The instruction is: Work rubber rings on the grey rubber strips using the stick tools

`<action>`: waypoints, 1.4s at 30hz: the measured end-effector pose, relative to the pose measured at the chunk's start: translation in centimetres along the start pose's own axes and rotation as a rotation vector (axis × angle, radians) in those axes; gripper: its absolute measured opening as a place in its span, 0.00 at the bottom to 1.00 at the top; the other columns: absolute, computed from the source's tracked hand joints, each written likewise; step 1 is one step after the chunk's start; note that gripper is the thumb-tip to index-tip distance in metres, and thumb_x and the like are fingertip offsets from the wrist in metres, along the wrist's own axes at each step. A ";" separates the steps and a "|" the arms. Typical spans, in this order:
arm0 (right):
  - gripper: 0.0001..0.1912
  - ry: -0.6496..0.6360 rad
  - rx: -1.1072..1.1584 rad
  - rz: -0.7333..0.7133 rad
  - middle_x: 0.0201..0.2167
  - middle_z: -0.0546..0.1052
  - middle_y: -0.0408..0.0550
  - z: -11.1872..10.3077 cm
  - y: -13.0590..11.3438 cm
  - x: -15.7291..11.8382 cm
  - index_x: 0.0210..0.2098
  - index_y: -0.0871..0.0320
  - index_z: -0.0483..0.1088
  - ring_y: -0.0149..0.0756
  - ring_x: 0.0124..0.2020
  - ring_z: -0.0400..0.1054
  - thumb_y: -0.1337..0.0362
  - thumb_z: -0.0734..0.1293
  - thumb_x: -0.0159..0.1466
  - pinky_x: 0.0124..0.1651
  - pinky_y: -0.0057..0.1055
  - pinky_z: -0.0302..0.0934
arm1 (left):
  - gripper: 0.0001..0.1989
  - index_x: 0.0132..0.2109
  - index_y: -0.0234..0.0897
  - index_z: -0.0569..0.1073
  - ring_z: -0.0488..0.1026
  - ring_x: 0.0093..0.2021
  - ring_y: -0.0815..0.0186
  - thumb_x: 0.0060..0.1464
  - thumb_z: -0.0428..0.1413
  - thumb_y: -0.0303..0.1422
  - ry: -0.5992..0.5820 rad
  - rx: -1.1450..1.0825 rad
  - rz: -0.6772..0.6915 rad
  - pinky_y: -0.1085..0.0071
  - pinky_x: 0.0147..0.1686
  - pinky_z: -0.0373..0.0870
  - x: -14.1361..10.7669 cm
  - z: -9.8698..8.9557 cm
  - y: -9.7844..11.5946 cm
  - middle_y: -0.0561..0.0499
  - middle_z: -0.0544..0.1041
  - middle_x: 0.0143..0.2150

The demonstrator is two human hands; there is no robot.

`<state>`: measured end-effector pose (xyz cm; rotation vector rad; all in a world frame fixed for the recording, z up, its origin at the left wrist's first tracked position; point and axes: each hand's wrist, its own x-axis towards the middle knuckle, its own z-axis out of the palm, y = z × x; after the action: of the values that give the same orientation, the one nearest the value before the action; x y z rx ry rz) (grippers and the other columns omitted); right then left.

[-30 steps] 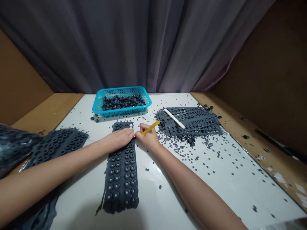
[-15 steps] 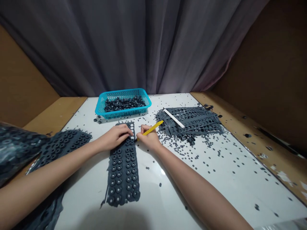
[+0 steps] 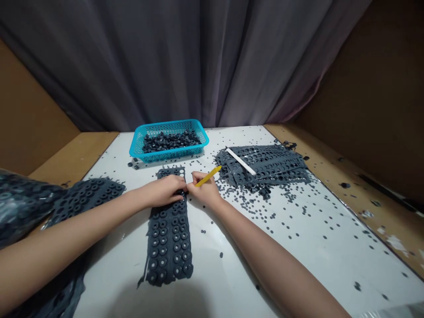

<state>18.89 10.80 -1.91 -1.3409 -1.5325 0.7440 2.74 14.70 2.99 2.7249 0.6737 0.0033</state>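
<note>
A dark grey rubber sheet (image 3: 168, 247) lies lengthwise in front of me, with rows of round black rings moulded in it. Over its far part, my left hand (image 3: 167, 190) has bent fingers and a thumb closing around a small black rubber ring (image 3: 180, 193). My right hand (image 3: 204, 191) grips a yellow pen-like tool (image 3: 209, 176) at the sheet's right edge. Its working tip is hidden by the fingers, and the two hands meet or nearly meet there. An open hole shows in the sheet just beyond my left fingers.
A blue basket (image 3: 168, 154) of loose black rings stands at the back. Punched sheets (image 3: 274, 165) are piled at right, a white pen-like tool (image 3: 240, 161) on top. Small black discs are scattered around them. More ringed sheets (image 3: 89, 196) and a filled plastic bag (image 3: 23, 207) sit left.
My left fingers have moved right and closed beside the right hand, covering holes that showed before. The yellow tool has shifted slightly left, its tip now hidden. The view has shifted a little.
</note>
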 end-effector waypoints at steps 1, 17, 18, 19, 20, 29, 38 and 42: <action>0.13 0.007 -0.005 0.001 0.12 0.52 0.34 0.0 -0.1 0.0 0.15 0.56 0.49 0.26 0.19 0.46 0.67 0.62 0.45 0.23 0.26 0.42 | 0.02 0.33 0.35 0.72 0.71 0.34 0.63 0.52 0.54 0.26 0.007 0.004 -0.001 0.72 0.35 0.66 -0.1 0.4 0.1 0.49 0.72 0.33; 0.10 0.017 0.201 0.083 0.12 0.57 0.34 -0.3 -0.1 -0.2 0.15 0.55 0.53 0.27 0.18 0.51 0.66 0.61 0.45 0.22 0.24 0.46 | 0.11 0.42 0.38 0.75 0.71 0.42 0.63 0.58 0.49 0.34 0.357 -0.304 -0.228 0.68 0.43 0.67 -3.9 0.7 -0.5 0.49 0.75 0.40; 0.10 0.006 0.183 0.077 0.12 0.57 0.34 -0.4 -0.2 -0.4 0.15 0.55 0.53 0.27 0.17 0.51 0.66 0.61 0.45 0.22 0.24 0.46 | 0.11 0.41 0.38 0.76 0.71 0.41 0.63 0.58 0.49 0.32 0.337 -0.293 -0.187 0.68 0.43 0.67 -3.6 0.8 -0.3 0.49 0.75 0.39; 0.10 -0.003 0.164 0.073 0.12 0.57 0.34 -0.4 -0.3 -0.6 0.15 0.55 0.53 0.27 0.17 0.51 0.66 0.62 0.45 0.22 0.24 0.46 | 0.11 0.39 0.38 0.76 0.72 0.41 0.64 0.57 0.49 0.31 0.311 -0.275 -0.157 0.68 0.43 0.67 -3.3 0.8 0.0 0.49 0.74 0.38; 0.10 -0.003 0.145 0.071 0.12 0.57 0.34 -0.4 -0.4 -0.9 0.15 0.55 0.53 0.27 0.18 0.51 0.66 0.62 0.44 0.23 0.24 0.46 | 0.11 0.38 0.38 0.77 0.72 0.40 0.64 0.56 0.49 0.30 0.281 -0.253 -0.141 0.69 0.42 0.67 -3.1 0.9 0.2 0.49 0.74 0.37; 0.11 0.007 -0.036 0.018 0.13 0.52 0.35 -0.2 -0.8 -2.2 0.16 0.55 0.49 0.27 0.18 0.48 0.67 0.60 0.46 0.23 0.26 0.41 | 0.08 0.37 0.35 0.75 0.71 0.36 0.63 0.47 0.57 0.26 0.115 -0.108 -0.128 0.70 0.38 0.67 -1.7 0.3 1.1 0.49 0.70 0.35; 0.10 0.028 -0.097 0.025 0.13 0.52 0.35 -0.3 -0.9 -2.4 0.15 0.55 0.49 0.27 0.18 0.48 0.68 0.59 0.45 0.23 0.26 0.42 | 0.08 0.30 0.36 0.69 0.70 0.34 0.64 0.56 0.49 0.25 0.090 -0.055 -0.060 0.70 0.37 0.67 -1.5 2.2 1.0 0.49 0.70 0.32; 0.10 0.014 -0.081 0.022 0.13 0.53 0.35 -0.3 -0.9 -2.4 0.15 0.55 0.49 0.27 0.18 0.48 0.68 0.59 0.46 0.24 0.26 0.42 | 0.11 0.38 0.36 0.68 0.70 0.37 0.64 0.63 0.42 0.32 0.308 -0.090 -0.199 0.69 0.39 0.67 -3.3 1.6 0.4 0.48 0.72 0.36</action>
<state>18.71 8.21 -1.58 -1.4221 -1.5533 0.6916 0.06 12.39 1.89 2.5832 1.0021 0.4030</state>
